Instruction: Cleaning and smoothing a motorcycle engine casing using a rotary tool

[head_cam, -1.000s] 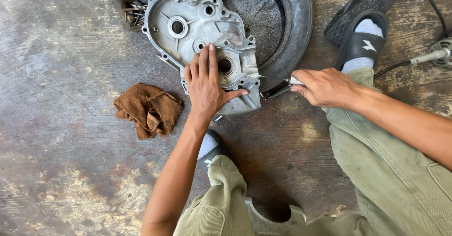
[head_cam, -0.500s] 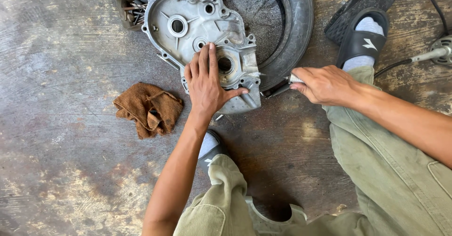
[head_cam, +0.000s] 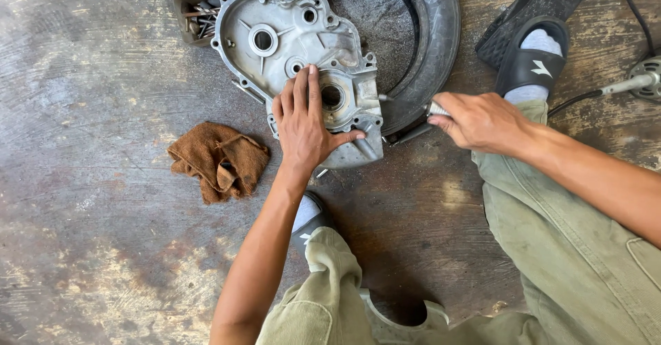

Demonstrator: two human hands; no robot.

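A grey cast-metal engine cover [head_cam: 289,42] lies on the floor, partly resting on a black tyre [head_cam: 430,35]. My left hand [head_cam: 303,124] lies flat on the cover's lower part, fingers spread beside a round bearing hole [head_cam: 332,97], thumb stretched out to the right. My right hand [head_cam: 478,119] is closed around a slim metal tool [head_cam: 434,109] whose tip points at the cover's right edge. Most of the tool is hidden in my fist.
A crumpled brown rag [head_cam: 219,159] lies on the worn floor left of my arm. A small box of metal parts [head_cam: 196,14] sits behind the cover. My feet in black sandals [head_cam: 533,59] and a black cable with a round metal fitting [head_cam: 647,80] are at right.
Both hands hold nearly the same places; the view has shifted slightly. My right hand sits a touch closer to the cover's edge.
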